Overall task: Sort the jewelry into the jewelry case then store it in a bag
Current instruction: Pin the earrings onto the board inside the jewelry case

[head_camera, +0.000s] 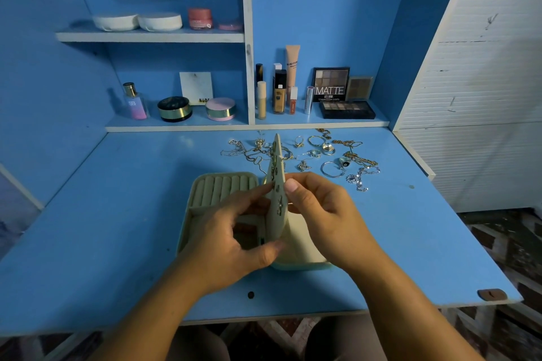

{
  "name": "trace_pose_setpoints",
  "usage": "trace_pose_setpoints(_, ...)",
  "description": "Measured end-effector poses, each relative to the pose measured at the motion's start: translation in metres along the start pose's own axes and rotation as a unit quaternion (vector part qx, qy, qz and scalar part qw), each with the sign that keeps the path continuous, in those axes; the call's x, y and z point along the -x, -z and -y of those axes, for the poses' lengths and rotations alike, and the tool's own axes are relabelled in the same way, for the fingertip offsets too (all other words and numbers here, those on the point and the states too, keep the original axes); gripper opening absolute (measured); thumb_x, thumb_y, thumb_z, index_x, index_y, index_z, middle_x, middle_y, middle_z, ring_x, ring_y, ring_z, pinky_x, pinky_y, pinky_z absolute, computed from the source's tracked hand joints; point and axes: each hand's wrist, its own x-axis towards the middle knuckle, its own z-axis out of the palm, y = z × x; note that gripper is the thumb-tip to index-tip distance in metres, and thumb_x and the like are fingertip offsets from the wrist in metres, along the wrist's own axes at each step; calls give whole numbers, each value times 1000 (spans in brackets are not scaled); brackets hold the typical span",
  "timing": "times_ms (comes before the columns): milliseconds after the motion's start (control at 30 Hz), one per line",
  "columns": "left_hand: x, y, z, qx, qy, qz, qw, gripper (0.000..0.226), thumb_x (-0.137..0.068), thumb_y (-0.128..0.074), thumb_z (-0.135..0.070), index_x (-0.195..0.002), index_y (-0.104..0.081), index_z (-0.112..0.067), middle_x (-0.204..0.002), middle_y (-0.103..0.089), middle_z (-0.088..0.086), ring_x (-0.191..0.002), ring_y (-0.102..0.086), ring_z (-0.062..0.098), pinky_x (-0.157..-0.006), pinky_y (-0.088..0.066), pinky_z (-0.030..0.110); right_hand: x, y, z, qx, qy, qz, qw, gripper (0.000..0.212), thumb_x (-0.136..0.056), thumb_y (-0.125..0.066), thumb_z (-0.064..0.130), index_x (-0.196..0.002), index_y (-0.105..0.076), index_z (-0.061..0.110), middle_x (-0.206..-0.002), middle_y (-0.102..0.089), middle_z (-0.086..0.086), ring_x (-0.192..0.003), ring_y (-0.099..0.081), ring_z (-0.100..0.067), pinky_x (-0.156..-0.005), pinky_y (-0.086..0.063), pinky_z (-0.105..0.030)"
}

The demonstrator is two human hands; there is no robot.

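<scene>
I am viewing the jewelry case [192, 193] lying open on the blue tabletop [117, 214], directly in front of me, with its ring rolls [225, 186] exposed in the far left compartment. I am holding the case's earring panel [277, 161] upright along the centre hinge line, so that both of its faces are reachable at once. My left hand [234, 231] is gripping the panel: the thumb is bracing the lower edge and the forefinger is pressing on the left face, which is steadying the panel against any push from the other side. My right hand [319, 214] is pinching the panel's right side between thumb and forefinger, level with the row of earrings [280, 202] already seated in it. I judge that a post or backing is being secured from behind, but any piece inside the pinch is too small to make out. The unsorted jewelry [322, 152], consisting of chains, rings and hoops, is lying spread just beyond the case, within reach but clear of the work area. The ring rolls are showing no rings, so I judge sorting to be at an early stage. No bag is appearing in view.
</scene>
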Motion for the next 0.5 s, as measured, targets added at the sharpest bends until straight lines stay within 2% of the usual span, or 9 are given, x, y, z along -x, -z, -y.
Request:
trace_pose_setpoints(67, 0, 0, 1, 16, 9, 0, 1000, 73, -66, -75, -48, -134, -49, -43, -117, -65, -15, -112, -62, 7, -88, -56, 28, -1, -3, -5, -44, -6, -14, 999, 39, -88, -55, 45, -107, -68, 12, -99, -72, -8, -98, -67, -24, -91, -53, -39)
trace_pose_setpoints(133, 0, 0, 1, 21, 16, -1, 1000, 72, -66, -74, -48, -134, -51, -41, -116, -65, -14, -112, -63, 8, -88, -56, 30, -4, -6, -8, -93, -29, -40, 994, 26, -97, -51, 23, -108, -66, 5, -99, -71, -15, -97, -67, -29, -89, -54, -33)
trace_pose_setpoints(200, 0, 1, 1, 36, 20, -3, 999, 71, -66, -75, -46, -133, -52, -41, -115, -67, -13, -111, -63, 9, -88, -57, 30, -7, -11, -11, -97, -47, -64, 992, 20, -97, -50, 11, -106, -67, 4, -95, -72, -15, -94, -68, -29, -86, -56, -32)
trace_pose_setpoints(333, 0, 3, 4, 78, 39, -2, 996, 69, -63, -78, -39, -129, -56, -44, -116, -69, -5, -110, -66, 17, -89, -57, 35, -14, -24, -16, -63, -40, -102, 992, 12, -91, -62, 12, -96, -70, 5, -86, -73, -10, -85, -70, -24, -83, -57, -38)
trace_pose_setpoints(500, -2, 7, 10, 111, 59, 6, 992, 66, -63, -81, -34, -125, -60, -40, -115, -70, 1, -110, -66, 21, -92, -55, 42, -18, -31, -22, -11, -19, -126, 992, 11, -91, -63, 19, -90, -70, 10, -79, -72, -2, -76, -68, -18, -77, -57, -38)
